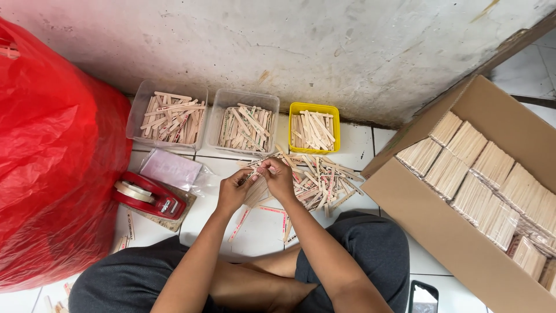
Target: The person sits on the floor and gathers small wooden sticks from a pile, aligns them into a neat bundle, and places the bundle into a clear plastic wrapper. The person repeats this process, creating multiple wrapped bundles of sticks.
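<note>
Head view: our left hand (233, 191) and right hand (278, 177) pinch one fan of sticks (255, 191); a loose grip could spill them onto the pile (324, 179) just beyond.

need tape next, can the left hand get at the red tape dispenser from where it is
Probably yes: the tape dispenser lies on the floor just left of the left hand, nothing between them, though that hand is holding sticks.

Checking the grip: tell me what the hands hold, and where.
Both hands, left and right, hold a fanned bundle of sticks, pinched together at its upper end.
</note>
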